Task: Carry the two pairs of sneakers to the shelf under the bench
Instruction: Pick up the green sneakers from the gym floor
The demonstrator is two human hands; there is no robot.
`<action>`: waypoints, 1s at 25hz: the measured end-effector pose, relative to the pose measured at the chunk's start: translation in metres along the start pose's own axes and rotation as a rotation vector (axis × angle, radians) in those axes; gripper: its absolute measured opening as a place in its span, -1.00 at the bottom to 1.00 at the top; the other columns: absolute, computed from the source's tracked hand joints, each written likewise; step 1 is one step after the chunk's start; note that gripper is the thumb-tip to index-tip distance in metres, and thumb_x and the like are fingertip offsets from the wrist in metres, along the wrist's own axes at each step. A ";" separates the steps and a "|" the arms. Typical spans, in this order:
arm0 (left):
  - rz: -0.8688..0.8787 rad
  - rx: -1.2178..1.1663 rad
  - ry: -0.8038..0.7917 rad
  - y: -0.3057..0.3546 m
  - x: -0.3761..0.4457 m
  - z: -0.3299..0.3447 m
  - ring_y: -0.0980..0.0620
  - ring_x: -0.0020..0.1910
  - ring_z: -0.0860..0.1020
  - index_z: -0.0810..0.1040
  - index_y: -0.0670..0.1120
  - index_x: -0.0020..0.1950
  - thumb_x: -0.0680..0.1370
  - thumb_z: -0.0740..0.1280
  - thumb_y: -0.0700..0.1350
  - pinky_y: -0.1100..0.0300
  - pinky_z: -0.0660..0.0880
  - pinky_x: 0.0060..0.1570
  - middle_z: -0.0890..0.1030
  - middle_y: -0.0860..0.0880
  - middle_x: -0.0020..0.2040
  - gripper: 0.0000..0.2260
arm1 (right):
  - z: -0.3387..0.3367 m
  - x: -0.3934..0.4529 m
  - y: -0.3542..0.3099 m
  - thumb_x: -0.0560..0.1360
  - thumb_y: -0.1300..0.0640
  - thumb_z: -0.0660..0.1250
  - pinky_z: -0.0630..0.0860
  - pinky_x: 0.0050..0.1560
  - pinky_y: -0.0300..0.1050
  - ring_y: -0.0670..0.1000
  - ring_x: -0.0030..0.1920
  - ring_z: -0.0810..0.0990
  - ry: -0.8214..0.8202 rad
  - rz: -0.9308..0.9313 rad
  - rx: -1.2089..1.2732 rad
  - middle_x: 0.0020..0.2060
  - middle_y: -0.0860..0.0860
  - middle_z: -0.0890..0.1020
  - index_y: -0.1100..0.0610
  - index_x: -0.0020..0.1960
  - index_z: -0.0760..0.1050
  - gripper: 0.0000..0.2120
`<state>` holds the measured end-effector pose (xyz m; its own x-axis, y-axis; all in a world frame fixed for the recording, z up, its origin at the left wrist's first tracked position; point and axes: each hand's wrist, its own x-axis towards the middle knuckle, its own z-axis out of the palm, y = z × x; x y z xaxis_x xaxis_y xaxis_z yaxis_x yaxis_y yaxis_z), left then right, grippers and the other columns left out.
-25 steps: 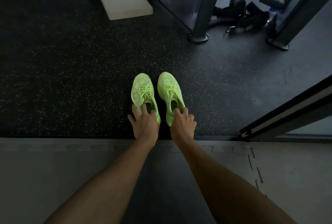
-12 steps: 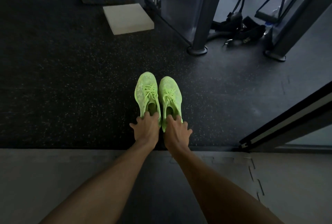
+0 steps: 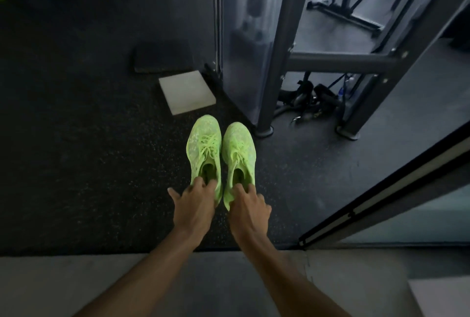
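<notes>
Centre frame: left hand point(image 3: 194, 206) grips heel of left neon sneaker point(image 3: 204, 154), right hand point(image 3: 250, 208) grips heel of right neon sneaker point(image 3: 239, 157). Pair side by side, touching, above speckled floor point(image 3: 89, 164).

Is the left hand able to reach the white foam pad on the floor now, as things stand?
Probably not at once. The left hand grips the heel of the left green sneaker, so it is occupied, and the white foam pad lies beyond the sneaker's toe. The dark floor between shows no obstacle.
</notes>
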<state>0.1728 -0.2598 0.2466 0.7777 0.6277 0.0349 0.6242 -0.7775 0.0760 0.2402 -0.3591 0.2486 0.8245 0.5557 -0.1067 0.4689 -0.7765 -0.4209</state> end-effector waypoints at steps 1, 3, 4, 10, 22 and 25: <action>0.013 0.010 0.000 0.006 -0.008 -0.041 -0.08 -0.15 0.63 0.47 0.07 0.14 0.46 0.47 -0.08 -0.50 0.33 0.11 0.50 0.00 -0.03 -0.69 | -0.038 -0.014 -0.014 0.56 0.19 0.25 0.45 0.04 0.17 0.13 0.04 0.49 -0.005 0.002 -0.002 0.11 0.03 0.49 -0.01 0.23 0.38 -0.74; 0.031 0.014 -0.008 0.018 -0.024 -0.123 -0.06 -0.16 0.63 0.48 0.08 0.13 0.47 0.47 -0.05 -0.50 0.34 0.10 0.50 0.02 -0.04 -0.71 | -0.111 -0.040 -0.044 0.56 0.18 0.27 0.46 0.01 0.13 0.12 0.04 0.49 0.000 0.008 -0.013 0.13 0.03 0.49 -0.01 0.24 0.38 -0.72; 0.034 0.011 -0.025 0.025 -0.029 -0.163 -0.06 -0.13 0.62 0.48 0.09 0.14 0.49 0.44 -0.05 -0.50 0.32 0.13 0.50 0.02 -0.02 -0.73 | -0.147 -0.051 -0.058 0.55 0.17 0.28 0.46 0.01 0.13 0.12 0.04 0.49 0.005 0.014 -0.025 0.13 0.03 0.49 -0.02 0.24 0.38 -0.71; 0.099 -0.004 -0.003 0.041 -0.034 -0.351 -0.11 -0.11 0.62 0.46 0.09 0.05 0.51 0.40 -0.06 -0.55 0.13 0.22 0.52 0.01 -0.01 -0.82 | -0.310 -0.090 -0.138 0.50 0.23 0.34 0.39 0.11 0.31 0.21 0.05 0.52 0.139 0.044 -0.142 0.08 0.05 0.50 -0.01 0.13 0.42 -0.74; 0.636 -0.021 0.037 0.060 -0.151 -0.466 -0.16 -0.15 0.62 0.50 0.02 0.07 0.49 0.42 0.06 0.04 0.49 -0.29 0.54 -0.03 -0.03 -0.77 | -0.391 -0.257 -0.144 0.49 0.18 0.30 0.41 0.06 0.14 0.26 -0.01 0.56 0.329 0.243 -0.220 0.07 0.10 0.53 0.03 0.09 0.46 -0.81; 0.788 -0.010 -0.020 0.114 -0.202 -0.478 -0.17 -0.06 0.61 0.46 0.03 0.17 0.55 0.34 -0.01 0.02 0.50 -0.22 0.48 -0.06 0.09 -0.78 | -0.415 -0.327 -0.103 0.51 0.17 0.28 0.43 -0.15 0.07 0.27 0.01 0.53 0.357 0.386 -0.169 0.12 0.10 0.48 0.06 0.13 0.42 -0.80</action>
<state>0.0509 -0.4577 0.7250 0.9919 -0.1096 0.0639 -0.1126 -0.9926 0.0455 0.0536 -0.5846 0.7006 0.9890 0.1085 0.1001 0.1311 -0.9572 -0.2581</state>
